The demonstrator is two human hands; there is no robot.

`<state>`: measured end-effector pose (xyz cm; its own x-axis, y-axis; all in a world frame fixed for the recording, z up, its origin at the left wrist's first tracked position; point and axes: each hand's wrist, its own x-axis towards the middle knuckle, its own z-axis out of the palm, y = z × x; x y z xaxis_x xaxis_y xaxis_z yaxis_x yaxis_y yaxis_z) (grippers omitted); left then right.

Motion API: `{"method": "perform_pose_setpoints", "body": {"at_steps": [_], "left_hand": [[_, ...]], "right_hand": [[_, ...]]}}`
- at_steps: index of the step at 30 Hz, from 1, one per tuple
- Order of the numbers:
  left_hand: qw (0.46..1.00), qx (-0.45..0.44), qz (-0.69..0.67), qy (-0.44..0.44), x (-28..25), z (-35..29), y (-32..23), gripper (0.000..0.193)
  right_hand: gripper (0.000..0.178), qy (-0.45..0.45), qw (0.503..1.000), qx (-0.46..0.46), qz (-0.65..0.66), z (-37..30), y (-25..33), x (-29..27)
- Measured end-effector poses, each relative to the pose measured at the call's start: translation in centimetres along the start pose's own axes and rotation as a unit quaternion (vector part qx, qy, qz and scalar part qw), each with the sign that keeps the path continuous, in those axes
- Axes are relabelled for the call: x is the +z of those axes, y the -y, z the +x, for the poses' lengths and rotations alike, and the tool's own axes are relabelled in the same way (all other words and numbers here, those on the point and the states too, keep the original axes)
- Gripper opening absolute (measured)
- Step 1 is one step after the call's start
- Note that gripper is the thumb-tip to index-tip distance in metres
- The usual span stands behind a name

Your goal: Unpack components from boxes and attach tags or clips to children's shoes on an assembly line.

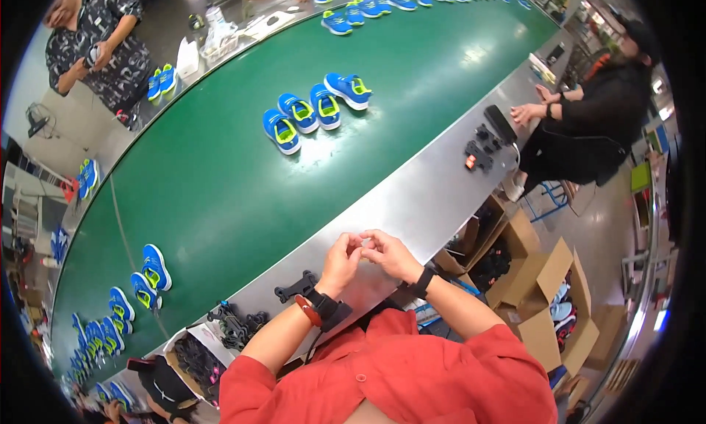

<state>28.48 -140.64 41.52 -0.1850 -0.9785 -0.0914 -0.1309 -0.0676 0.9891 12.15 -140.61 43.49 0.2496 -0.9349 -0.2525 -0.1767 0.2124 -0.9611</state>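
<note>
the left hand (343, 261) and right hand (391, 253) meet fingertip to fingertip over the steel bench (412, 192), fingers curled inward. whether they pinch something tiny between them cannot be told; nothing shows in the gap, and the fingers hide it. both wrists wear dark bands, the left with a red strap too.

just left of the left wrist a flat black plastic part (296, 286) lies on the bench, star-like with stubby arms. further left and nearer the body sits a heap of black parts (237, 327), tangled, single shapes hard to make out.

beyond the hands runs the green belt (220, 189). on it, well ahead, four blue shoes (316, 109) with lime insoles stand in a row; more blue shoes (143, 280) crowd far left, bent by the lens.

far right, cardboard boxes (544, 291) sit on the floor, contents dim. a seated person (599, 111) leans on the bench ahead to the right.
</note>
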Motion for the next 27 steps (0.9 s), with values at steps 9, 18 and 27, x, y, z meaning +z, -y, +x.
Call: {"method": "perform_pose_setpoints", "body": {"at_steps": [9,18,27], "left_hand": [[0.986,-0.077,0.019,0.144,2.7,-2.7,-3.1,0.022],[0.957,-0.206,-0.055,0.195,11.3,0.3,-3.3,0.022],[0.916,-0.297,0.0,0.269,24.3,6.8,-3.4,0.035]], "right_hand": [[0.016,-0.091,0.996,-0.004,0.022,-7.4,-0.1,-1.2],[0.012,-0.267,0.946,-0.154,-0.102,-10.1,-5.8,-6.8],[0.005,-0.411,0.907,-0.089,0.004,-9.7,-14.2,-17.2]]}}
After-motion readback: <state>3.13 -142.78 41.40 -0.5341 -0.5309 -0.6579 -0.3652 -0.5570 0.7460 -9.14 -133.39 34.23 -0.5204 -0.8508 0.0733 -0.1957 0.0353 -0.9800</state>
